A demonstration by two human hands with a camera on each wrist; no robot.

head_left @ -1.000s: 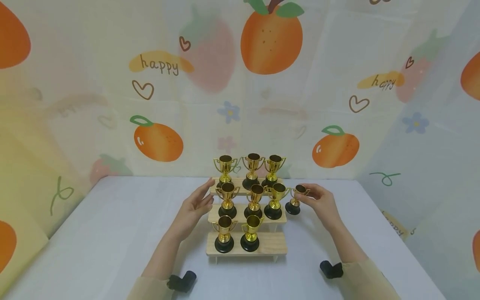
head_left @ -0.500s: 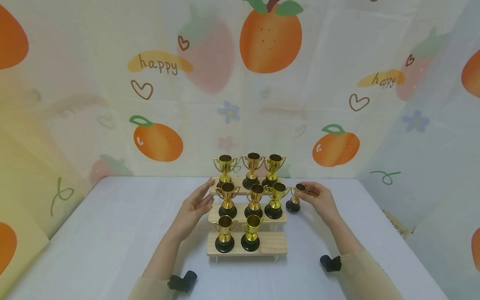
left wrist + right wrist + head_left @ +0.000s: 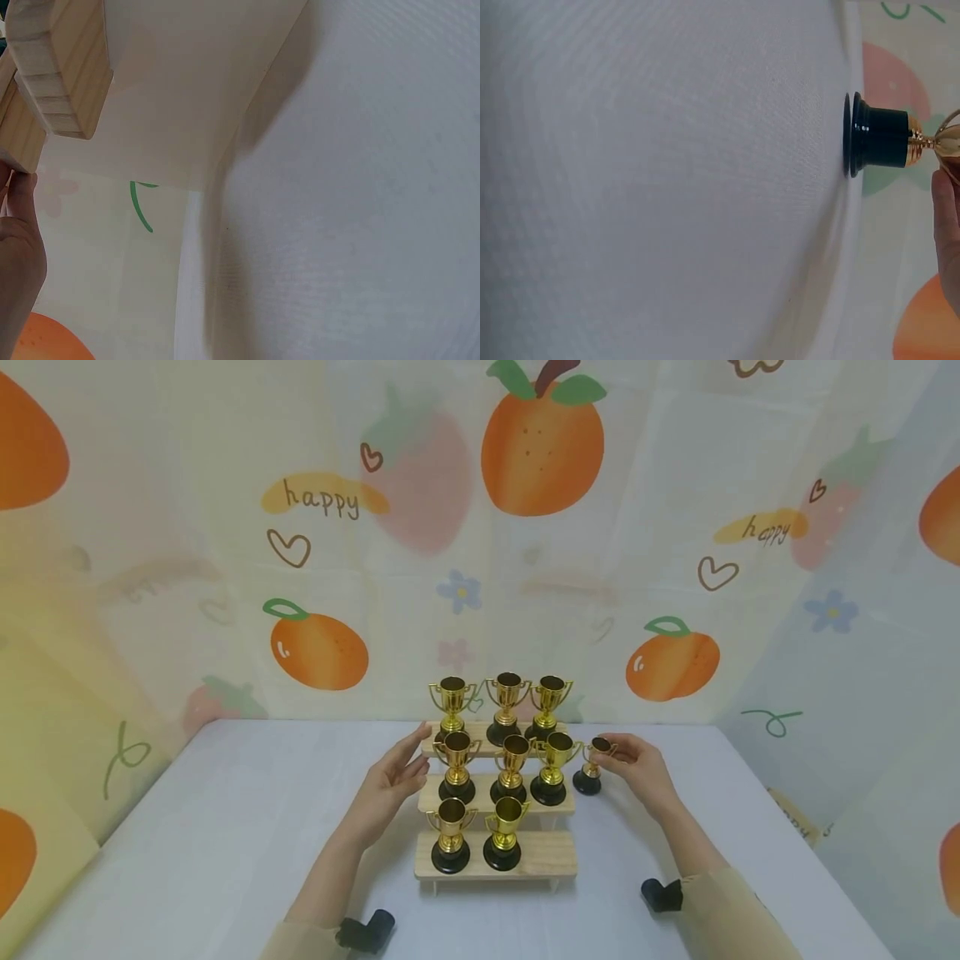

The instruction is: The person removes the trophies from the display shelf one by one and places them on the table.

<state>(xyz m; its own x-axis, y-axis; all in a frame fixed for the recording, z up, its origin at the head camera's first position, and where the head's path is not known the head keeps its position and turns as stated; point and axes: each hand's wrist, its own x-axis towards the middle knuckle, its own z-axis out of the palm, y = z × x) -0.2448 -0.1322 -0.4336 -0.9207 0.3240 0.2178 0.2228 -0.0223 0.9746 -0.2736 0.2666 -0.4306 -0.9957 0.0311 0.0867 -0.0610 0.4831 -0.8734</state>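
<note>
A three-tier wooden display stand (image 3: 547, 853) holds small gold trophy cups on black bases. Three cups stand on the top tier, including a gold trophy (image 3: 453, 695) at its left, three on the middle, and two on the bottom. My left hand (image 3: 384, 787) lies along the stand's left side, fingers extended, fingertips at the end of the upper board (image 3: 22, 142) in the left wrist view. My right hand (image 3: 637, 770) pinches another trophy (image 3: 588, 782) by its cup, just right of the middle tier. That trophy is upright, its black base (image 3: 885, 136) right at the tablecloth.
The right part of the bottom tier shows bare wood. White cloth (image 3: 225, 835) covers the table around the stand. Behind hangs a curtain (image 3: 570, 560) printed with oranges and strawberries. Black wrist mounts (image 3: 366, 932) sit at both cuffs.
Both hands keep their places at the stand and the trophy. The whole head view has shifted slightly down in the frame; no trophy has visibly changed place.
</note>
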